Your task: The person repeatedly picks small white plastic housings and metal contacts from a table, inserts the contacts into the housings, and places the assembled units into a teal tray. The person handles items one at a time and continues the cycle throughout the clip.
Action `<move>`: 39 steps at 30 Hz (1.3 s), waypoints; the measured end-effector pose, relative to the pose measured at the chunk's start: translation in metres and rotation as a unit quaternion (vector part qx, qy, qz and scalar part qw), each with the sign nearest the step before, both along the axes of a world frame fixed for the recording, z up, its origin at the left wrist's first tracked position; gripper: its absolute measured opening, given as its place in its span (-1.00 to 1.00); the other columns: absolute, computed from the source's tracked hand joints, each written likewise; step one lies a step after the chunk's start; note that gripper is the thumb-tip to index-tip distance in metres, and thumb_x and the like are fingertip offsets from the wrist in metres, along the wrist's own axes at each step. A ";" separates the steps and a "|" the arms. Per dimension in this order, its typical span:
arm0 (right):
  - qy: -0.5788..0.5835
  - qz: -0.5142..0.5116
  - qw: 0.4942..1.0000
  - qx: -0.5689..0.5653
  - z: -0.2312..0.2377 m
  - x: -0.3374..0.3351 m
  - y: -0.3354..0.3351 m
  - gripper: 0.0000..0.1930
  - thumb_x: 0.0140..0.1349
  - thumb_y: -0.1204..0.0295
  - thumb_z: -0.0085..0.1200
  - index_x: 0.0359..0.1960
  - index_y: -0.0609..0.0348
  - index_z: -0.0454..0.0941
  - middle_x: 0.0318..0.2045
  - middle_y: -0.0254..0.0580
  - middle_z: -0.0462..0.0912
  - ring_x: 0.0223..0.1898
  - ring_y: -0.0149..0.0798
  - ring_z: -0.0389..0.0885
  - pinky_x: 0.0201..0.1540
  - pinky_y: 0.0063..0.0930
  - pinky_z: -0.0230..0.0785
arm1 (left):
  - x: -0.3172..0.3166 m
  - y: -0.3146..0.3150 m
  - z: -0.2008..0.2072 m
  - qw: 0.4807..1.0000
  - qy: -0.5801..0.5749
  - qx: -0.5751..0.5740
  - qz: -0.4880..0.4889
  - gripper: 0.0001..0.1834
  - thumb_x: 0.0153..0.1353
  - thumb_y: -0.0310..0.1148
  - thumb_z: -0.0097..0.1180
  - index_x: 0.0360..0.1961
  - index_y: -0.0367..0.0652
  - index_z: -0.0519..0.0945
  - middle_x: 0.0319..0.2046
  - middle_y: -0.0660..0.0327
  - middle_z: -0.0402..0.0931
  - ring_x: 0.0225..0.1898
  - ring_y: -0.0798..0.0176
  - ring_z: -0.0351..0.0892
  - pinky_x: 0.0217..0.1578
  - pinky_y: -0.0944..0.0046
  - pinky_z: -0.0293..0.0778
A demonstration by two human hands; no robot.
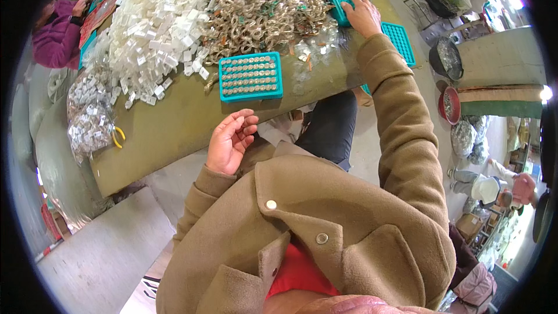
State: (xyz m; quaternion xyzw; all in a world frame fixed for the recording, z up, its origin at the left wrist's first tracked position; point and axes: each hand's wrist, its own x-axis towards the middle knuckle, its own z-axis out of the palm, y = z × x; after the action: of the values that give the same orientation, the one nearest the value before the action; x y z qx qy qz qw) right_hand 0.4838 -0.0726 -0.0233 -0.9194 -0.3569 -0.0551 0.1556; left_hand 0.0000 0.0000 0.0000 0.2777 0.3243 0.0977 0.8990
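Fingers of the left hand are held half-curled, seemingly empty, beside the near table edge; just beyond, a teal tray is filled with round metal pieces; far right, a second tray is partly covered by the right hand, fingers parted; whether it is gripped cannot be told

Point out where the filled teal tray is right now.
In the head view, the filled teal tray sits just left of centre on the table, beyond the left hand, with the metal heap behind it.
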 end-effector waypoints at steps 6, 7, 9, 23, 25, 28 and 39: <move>-0.153 -0.017 0.977 0.146 0.034 -0.051 0.005 -0.49 0.33 0.05 -0.03 0.23 -0.02 0.41 0.26 0.04 0.38 0.31 0.02 0.29 0.28 0.02 0.13 | -0.014 0.015 0.012 0.994 0.009 0.080 0.069 -0.72 0.38 -0.36 -0.01 0.05 -0.20 0.51 -0.19 0.27 0.63 -0.25 0.46 0.61 -0.30 0.48 0.55; -0.154 0.053 0.962 0.220 0.040 -0.069 0.009 -0.54 0.32 0.12 0.00 0.19 0.01 0.45 0.20 0.02 0.44 0.25 -0.02 0.35 0.24 -0.05 0.19 | -0.019 0.022 0.012 0.991 -0.003 0.106 0.086 -0.73 0.37 -0.36 0.01 0.04 -0.20 0.52 -0.21 0.28 0.63 -0.26 0.47 0.60 -0.30 0.49 0.55; -0.105 0.134 0.925 0.339 0.056 -0.106 0.000 -0.63 0.30 0.24 0.06 0.11 0.06 0.52 0.07 -0.04 0.55 0.12 -0.10 0.49 0.15 -0.20 0.31 | -0.024 0.039 0.010 0.964 0.044 0.226 0.131 -0.77 0.35 -0.36 0.07 -0.04 -0.21 0.59 -0.28 0.27 0.64 -0.31 0.48 0.61 -0.34 0.49 0.54; 0.375 0.279 0.829 0.308 0.065 -0.311 0.011 -0.81 0.31 0.57 0.00 -0.11 0.24 0.62 -0.20 -0.23 0.62 -0.39 -0.46 0.64 -0.31 -0.61 0.44 | 0.009 0.088 -0.021 0.620 0.289 0.725 0.078 -0.84 0.12 -0.29 0.22 -0.32 -0.12 0.64 -0.39 0.15 0.55 -0.39 0.14 0.60 -0.32 0.21 0.49; 0.407 0.273 0.822 0.288 0.069 -0.319 0.017 -0.82 0.32 0.55 0.00 -0.11 0.24 0.62 -0.25 -0.25 0.63 -0.42 -0.48 0.63 -0.34 -0.61 0.43 | -0.002 0.088 -0.021 0.686 0.271 0.669 0.087 -0.85 0.12 -0.30 0.22 -0.33 -0.13 0.64 -0.39 0.14 0.57 -0.42 0.17 0.58 -0.33 0.23 0.48; 0.439 0.278 0.811 0.270 0.072 -0.329 0.033 -0.82 0.34 0.52 0.00 -0.12 0.24 0.62 -0.33 -0.29 0.66 -0.44 -0.50 0.61 -0.38 -0.62 0.41 | -0.021 0.088 -0.019 0.687 0.281 0.665 0.082 -0.83 0.13 -0.30 0.22 -0.34 -0.17 0.63 -0.44 0.16 0.60 -0.48 0.24 0.54 -0.37 0.29 0.46; 0.436 0.273 0.816 0.265 0.065 -0.347 0.052 -0.82 0.33 0.49 0.02 -0.13 0.20 0.63 -0.37 -0.29 0.68 -0.49 -0.45 0.59 -0.44 -0.56 0.40 | -0.033 0.140 -0.021 0.707 0.322 0.614 0.141 -0.56 0.13 -0.03 0.28 -0.36 -0.28 0.60 -0.48 0.19 0.61 -0.45 0.32 0.55 -0.35 0.31 0.48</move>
State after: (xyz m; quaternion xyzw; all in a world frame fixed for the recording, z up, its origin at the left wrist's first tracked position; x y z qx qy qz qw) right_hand 0.1373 -0.0202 0.0420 -0.6352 -0.4600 0.3041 0.5409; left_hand -0.0327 0.1401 -0.0212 0.7342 0.4974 0.3058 0.3465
